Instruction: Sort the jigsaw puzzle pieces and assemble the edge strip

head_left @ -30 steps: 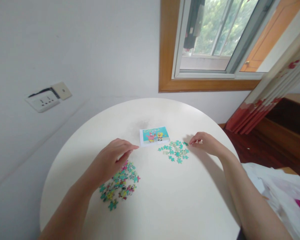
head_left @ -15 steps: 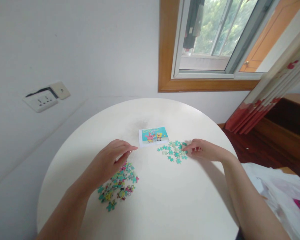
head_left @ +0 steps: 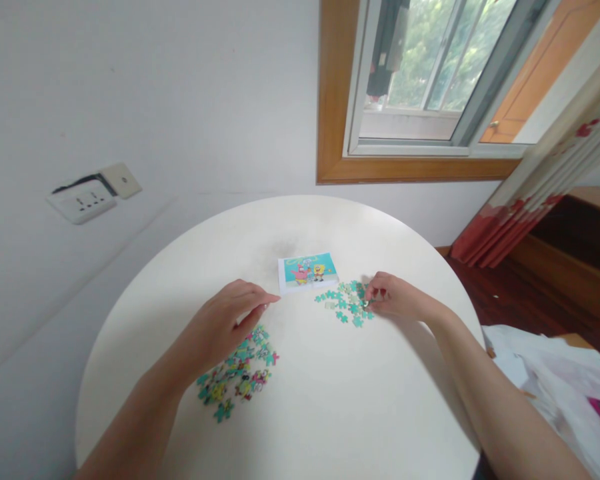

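At the white table [head_left: 330,400], the right hand [head_left: 397,298] curled its fingers at the edge of the green puzzle pieces [head_left: 353,309], near the picture box [head_left: 308,272]; I couldn't tell whether they pinched one. The left hand [head_left: 230,313], by the multicoloured pieces [head_left: 239,367], pointed its forefinger boxward, grip unclear.

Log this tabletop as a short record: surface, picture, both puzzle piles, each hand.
Surface: white table, curved edge
Picture: SpongeBob cartoon print, lying between the hands
Left pile: multicolored jigsaw pieces, partly hidden by the left arm
Right pile: mostly teal and pale green jigsaw pieces
Left hand: fingertips near the print's lower-left corner; grip unclear
Right hand: fingertips at right pile's edge; grip unclear
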The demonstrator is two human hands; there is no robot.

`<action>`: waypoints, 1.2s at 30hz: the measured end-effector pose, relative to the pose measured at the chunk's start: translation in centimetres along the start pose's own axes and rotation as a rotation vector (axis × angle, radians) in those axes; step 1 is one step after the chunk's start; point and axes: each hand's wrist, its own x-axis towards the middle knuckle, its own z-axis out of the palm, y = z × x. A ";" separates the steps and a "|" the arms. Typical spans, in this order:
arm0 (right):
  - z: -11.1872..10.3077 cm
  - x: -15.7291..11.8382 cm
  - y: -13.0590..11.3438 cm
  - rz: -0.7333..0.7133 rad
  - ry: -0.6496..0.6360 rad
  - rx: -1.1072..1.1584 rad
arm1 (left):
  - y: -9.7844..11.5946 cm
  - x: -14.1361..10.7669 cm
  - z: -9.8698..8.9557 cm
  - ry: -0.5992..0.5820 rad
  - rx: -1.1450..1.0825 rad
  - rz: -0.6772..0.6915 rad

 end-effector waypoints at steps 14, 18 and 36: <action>-0.6 0.1 1.5 0.186 0.068 0.136 | 0.2 -0.1 -0.2 0.018 0.002 0.000; -0.4 0.2 1.9 0.200 0.101 0.075 | 0.2 -0.2 -0.2 0.026 0.005 -0.009; -0.8 0.6 1.8 0.150 0.308 -0.005 | 0.3 -0.1 -0.6 0.038 0.010 -0.030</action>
